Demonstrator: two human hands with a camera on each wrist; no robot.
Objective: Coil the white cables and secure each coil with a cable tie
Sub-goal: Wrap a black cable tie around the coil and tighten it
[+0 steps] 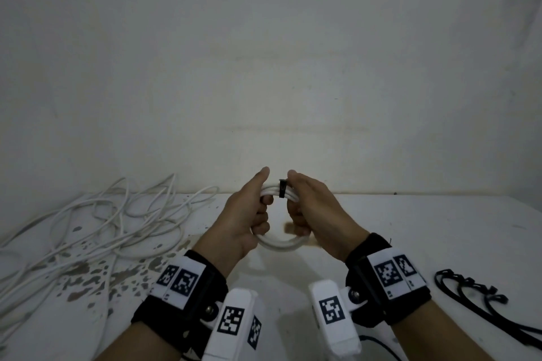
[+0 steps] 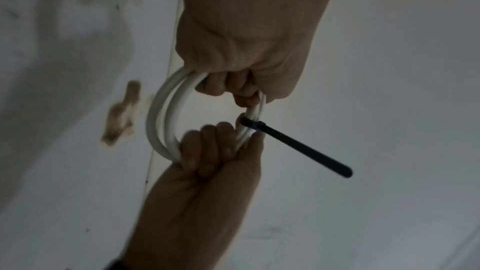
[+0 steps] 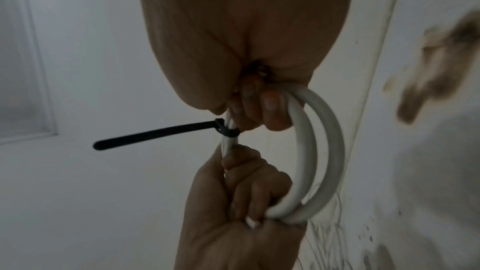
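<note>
White plastic-sheathed cable, wound into a small round coil (image 1: 278, 243), hangs between my two hands above the white table (image 1: 410, 228), in the middle of the scene near the far edge by the pale wall (image 1: 264, 53). My left hand (image 1: 245, 220) has its fingers curled round the coil's left side, thumb stretched up along the top. My right hand (image 1: 311, 208) grips the right side the same way, fingers wrapped through the loop. Between the two thumbs a thin black plastic cable tie (image 1: 282, 188) rings the bunched strands at the top of the coil; in the left wrist view its long free tail (image 2: 306, 151) sticks straight out away from the coil, past the locking head. In the right wrist view the same tail (image 3: 155, 136) points off to the left. On the table's left side lies a loose tangle of long white cables (image 1: 102, 228), over brown flecks where the paint is worn. At the near right lie spare black cable ties (image 1: 469, 290), well apart from the coil.
</note>
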